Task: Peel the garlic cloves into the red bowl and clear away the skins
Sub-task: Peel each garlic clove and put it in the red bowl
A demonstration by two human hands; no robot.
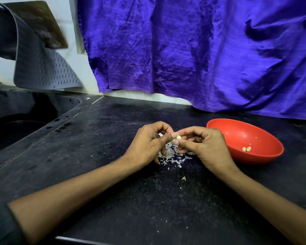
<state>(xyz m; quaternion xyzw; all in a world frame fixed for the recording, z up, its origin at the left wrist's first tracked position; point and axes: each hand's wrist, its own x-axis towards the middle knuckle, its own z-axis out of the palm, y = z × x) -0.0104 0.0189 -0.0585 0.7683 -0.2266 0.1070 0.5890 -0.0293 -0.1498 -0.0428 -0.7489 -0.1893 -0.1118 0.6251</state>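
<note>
Midway through peeling, a garlic clove (pixel 178 137) is pinched at centre frame between the fingertips of the left hand (pixel 148 145) and right hand (pixel 200 145), both closed narrowly on it, apparently so the thumbs can work the skin loose. It is held directly above the skins (pixel 171 158), so scraps are caught in one heap on the counter (pixel 113 138). Just right, the bowl (pixel 244 128) is kept within easy reach, peeled cloves (pixel 246 148) inside. Open counter is left toward the sink (pixel 25 114), upper left, for sweeping.
</note>
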